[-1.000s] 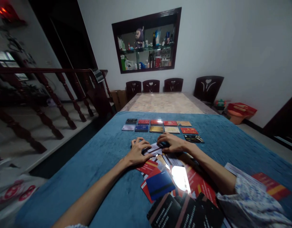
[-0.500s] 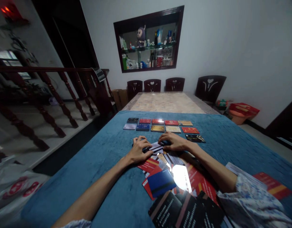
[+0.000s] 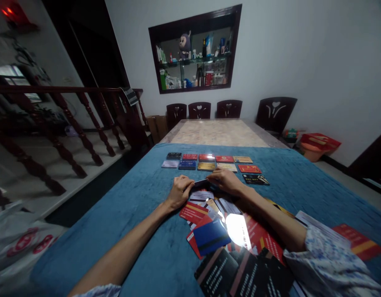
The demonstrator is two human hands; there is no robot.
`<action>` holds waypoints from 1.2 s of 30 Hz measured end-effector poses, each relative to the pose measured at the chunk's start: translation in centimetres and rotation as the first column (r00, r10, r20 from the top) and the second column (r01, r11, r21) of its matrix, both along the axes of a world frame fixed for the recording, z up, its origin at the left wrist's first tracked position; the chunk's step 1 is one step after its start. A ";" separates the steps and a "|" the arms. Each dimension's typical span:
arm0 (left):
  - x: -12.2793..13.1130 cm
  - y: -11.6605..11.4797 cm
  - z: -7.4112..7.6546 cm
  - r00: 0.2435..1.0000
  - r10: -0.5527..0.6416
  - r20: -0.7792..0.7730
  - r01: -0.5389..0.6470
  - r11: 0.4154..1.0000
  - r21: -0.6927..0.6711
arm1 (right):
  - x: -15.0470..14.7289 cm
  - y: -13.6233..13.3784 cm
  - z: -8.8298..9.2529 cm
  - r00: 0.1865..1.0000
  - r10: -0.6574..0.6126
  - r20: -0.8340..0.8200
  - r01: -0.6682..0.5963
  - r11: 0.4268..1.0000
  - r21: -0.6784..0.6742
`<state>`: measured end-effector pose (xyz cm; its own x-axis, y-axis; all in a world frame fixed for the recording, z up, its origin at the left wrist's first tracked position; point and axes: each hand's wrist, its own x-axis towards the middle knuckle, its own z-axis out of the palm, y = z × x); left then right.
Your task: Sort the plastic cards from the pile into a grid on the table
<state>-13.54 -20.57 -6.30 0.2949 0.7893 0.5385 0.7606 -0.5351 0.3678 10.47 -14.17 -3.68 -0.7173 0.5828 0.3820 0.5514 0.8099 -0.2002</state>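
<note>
Between my two hands a card is held just above the pile, tilted so that mostly its dark face and a pale edge show. My left hand pinches its left end, fingers curled. At its right end my right hand grips with thumb and fingers. Below them spreads a loose pile of cards: a white card, a red card, a blue card and several black cards. Past my hands sit neat card stacks in rows, among them a gold stack and a black stack.
A blue cloth covers the near part of the table; its stone top shows beyond. Dark chairs stand at the far end. A wooden railing runs along the left, with a plastic bag by the table's near corner.
A card has come up off the pile and is now tilted between both hands. My fingers have closed in on its ends, and the white card beneath is uncovered.
</note>
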 end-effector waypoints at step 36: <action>0.5 0.3 0.0 0.991 0.080 -0.105 -0.089 0.992 -0.089 | -1.0 -0.3 -1.5 0.977 -0.181 0.116 0.185 0.982 -0.027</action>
